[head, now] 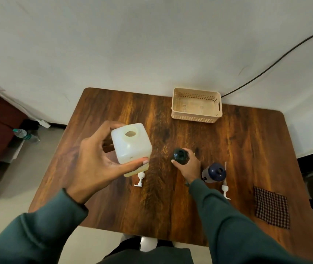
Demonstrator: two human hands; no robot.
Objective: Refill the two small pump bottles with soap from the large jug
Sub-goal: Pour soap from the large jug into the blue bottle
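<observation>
My left hand grips the large white translucent jug, held upright above the table with its round mouth uncapped; yellowish soap shows at its bottom. My right hand wraps around a small dark bottle standing in the middle of the table, its neck open. A second small dark blue bottle stands just to the right, also without its pump. One white pump head lies on the table below the jug. The other pump head lies beside the blue bottle.
A beige perforated basket stands at the table's far edge by the wall. A dark checked cloth lies near the right edge. A black cable runs along the wall. A water bottle lies on the floor at left.
</observation>
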